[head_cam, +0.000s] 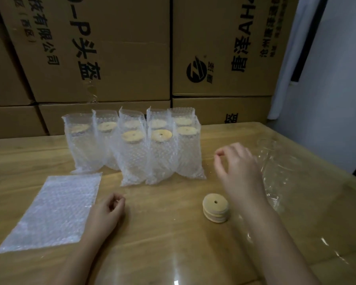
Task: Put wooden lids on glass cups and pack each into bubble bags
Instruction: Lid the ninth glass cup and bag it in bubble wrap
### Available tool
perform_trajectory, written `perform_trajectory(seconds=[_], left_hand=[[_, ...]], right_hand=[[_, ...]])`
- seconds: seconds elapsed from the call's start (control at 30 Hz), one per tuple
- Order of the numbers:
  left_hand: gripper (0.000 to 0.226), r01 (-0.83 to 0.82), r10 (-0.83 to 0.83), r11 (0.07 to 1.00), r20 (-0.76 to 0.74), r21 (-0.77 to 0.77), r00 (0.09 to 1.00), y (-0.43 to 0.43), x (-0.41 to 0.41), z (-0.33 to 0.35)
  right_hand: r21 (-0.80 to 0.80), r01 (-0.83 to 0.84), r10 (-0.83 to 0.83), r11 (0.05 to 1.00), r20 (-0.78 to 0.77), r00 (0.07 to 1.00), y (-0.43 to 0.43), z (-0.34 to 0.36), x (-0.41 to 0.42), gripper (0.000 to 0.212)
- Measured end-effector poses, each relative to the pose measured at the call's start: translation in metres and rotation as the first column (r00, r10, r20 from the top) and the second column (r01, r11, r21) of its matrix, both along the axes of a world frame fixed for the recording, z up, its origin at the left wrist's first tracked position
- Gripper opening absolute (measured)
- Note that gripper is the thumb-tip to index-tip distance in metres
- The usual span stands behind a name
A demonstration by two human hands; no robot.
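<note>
The left hand rests loosely curled and empty on the pale wooden table, just beside a flat clear bubble bag; the right hand hovers, fingers spread, holding nothing, beyond a short stack of round wooden lids; farther back stand 8 upright bubble bags holding lidded glass cups; crumpled clear plastic film lies right.
</note>
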State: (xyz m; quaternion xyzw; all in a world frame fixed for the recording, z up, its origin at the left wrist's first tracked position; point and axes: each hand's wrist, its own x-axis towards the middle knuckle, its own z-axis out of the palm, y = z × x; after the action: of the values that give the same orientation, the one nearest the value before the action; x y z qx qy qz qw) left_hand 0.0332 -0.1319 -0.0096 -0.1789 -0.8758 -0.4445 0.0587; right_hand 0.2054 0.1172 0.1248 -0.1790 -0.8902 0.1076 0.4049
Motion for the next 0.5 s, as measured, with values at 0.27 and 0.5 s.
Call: perform_trajectory(seconds=[0.27, 0.5], left_hand=[[0.019, 0.006, -0.006, 0.999, 0.015, 0.041, 1.0, 0.001, 0.006, 0.006], [0.016, 0.014, -0.016, 0.998, 0.048, 0.056, 0.999, 0.005, 0.012, 0.011]], right_hand=[[0.013, 0.648, -0.569, 0.762, 0.491, 0.66, 0.051, -0.005, 0.025, 0.043], [-0.04, 0.409, -0.377, 0.912, 0.312, 0.872, 0.038, -0.003, 0.026, 0.068]])
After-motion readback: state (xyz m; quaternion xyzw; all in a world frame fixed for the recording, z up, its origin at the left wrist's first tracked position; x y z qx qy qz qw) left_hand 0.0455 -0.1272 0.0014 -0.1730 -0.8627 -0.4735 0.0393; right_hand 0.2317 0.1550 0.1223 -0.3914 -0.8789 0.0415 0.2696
